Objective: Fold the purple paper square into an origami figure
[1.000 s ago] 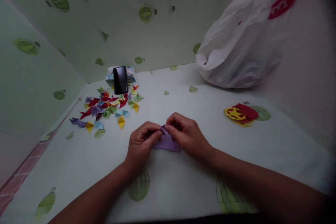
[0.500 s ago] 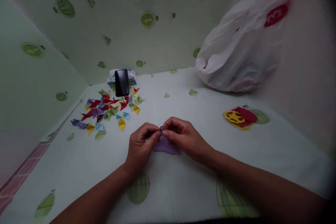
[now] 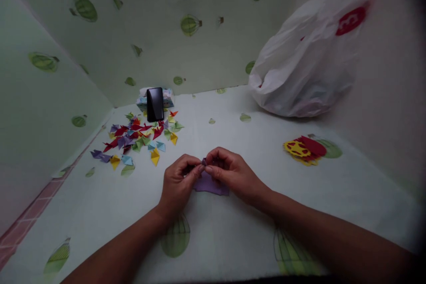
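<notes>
Near the middle of the table, my left hand (image 3: 179,182) and my right hand (image 3: 236,175) meet fingertip to fingertip. Both pinch a small folded purple paper piece (image 3: 204,161), whose tip pokes up between the thumbs and forefingers. Most of it is hidden by the fingers. Just below it a flat purple paper (image 3: 212,186) shows on the table, partly covered by both hands; whether the two are joined I cannot tell. Off to the left lies a loose pile of small folded paper cranes (image 3: 136,136) in red, purple, green, yellow and blue.
A black phone (image 3: 155,104) leans against a tissue pack (image 3: 169,97) behind the pile. Red and yellow paper cutouts (image 3: 301,150) lie to the right. A bulging white plastic bag (image 3: 299,71) stands at the back right, against the wall. Balloon-patterned covering lines the table and walls.
The hands stay almost in place, with only a slight shift of the fingers around the small purple piece. The whole view has moved very little.
</notes>
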`<state>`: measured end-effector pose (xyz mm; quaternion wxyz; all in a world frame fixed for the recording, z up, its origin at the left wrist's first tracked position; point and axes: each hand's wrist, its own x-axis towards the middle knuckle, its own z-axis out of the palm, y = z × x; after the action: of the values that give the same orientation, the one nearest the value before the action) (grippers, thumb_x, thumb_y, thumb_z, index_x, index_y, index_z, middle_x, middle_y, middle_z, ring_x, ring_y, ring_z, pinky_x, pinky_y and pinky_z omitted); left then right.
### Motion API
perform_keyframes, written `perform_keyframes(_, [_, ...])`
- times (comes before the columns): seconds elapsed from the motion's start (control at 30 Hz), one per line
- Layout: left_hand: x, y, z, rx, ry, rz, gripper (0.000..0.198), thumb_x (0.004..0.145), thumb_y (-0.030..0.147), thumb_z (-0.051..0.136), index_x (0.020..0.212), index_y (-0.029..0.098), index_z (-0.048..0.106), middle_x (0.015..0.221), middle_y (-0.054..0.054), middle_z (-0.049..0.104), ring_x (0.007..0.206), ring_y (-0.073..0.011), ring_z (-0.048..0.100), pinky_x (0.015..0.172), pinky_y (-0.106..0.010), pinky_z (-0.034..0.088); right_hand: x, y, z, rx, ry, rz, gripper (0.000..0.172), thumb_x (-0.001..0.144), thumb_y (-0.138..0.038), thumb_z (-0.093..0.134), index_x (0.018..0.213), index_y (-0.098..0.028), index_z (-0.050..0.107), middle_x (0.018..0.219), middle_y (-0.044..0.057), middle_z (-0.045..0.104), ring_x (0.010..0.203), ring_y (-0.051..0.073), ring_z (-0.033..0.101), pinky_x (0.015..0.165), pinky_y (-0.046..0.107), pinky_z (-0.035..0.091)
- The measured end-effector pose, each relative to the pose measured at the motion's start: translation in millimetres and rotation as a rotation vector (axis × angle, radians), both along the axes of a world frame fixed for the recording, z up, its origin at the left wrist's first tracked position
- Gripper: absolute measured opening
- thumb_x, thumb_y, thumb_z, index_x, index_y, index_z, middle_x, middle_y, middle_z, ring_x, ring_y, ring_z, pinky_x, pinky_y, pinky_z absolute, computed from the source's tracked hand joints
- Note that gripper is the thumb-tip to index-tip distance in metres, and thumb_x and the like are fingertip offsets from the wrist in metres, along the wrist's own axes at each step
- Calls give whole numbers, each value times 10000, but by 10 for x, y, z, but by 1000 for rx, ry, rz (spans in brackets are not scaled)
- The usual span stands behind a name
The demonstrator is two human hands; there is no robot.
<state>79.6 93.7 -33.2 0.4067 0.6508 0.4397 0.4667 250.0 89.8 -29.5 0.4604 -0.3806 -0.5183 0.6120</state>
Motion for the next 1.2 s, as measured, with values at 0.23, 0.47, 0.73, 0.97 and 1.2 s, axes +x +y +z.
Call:
perform_keyframes(0.23, [1, 5, 4, 14, -7, -11, 78, 850, 224, 686, 781, 188, 692, 760, -9, 623, 696, -146, 574, 654, -265, 456, 4, 7, -9, -11, 3, 21, 169, 808, -284, 670, 919, -183, 592, 665, -42, 559, 565, 103, 526, 533, 246, 417])
perform_keyframes(0.47, [-22, 8, -1, 23, 27, 2, 80, 851, 234, 677, 786, 191, 692, 749, -2, 635, 699, -146, 587, 665, -256, 457, 0, 28, -31, 6, 66, 19, 147, 821, -294, 661, 889, -175, 607, 696, -37, 598, 572, 96, 558, 579, 255, 439])
perform_keyframes(0.73, [-32, 38, -46, 49, 62, -28, 120, 869, 263, 646, 782, 181, 664, 745, -2, 618, 685, -145, 572, 646, -252, 452, -38, 50, -110, 9, 98, -26, 143, 752, -260, 711, 815, -174, 615, 661, -38, 606, 552, 95, 548, 567, 250, 440])
perform_keyframes(0.97, [-30, 41, -55, 71, 83, -22, 130, 873, 274, 646, 780, 185, 664, 737, 4, 621, 680, -140, 569, 638, -240, 449, -47, 63, -100, -5, 45, -57, 174, 740, -281, 712, 790, -178, 581, 670, -33, 590, 543, 99, 541, 531, 248, 439])
perform_keyframes(1.2, [-32, 28, -47, 84, 95, 10, 128, 861, 272, 650, 773, 181, 667, 736, -2, 631, 679, -145, 578, 637, -248, 453, -49, 34, -87, 19, 32, -60, 209, 758, -290, 706, 746, -189, 523, 615, -61, 526, 504, 88, 504, 502, 235, 413])
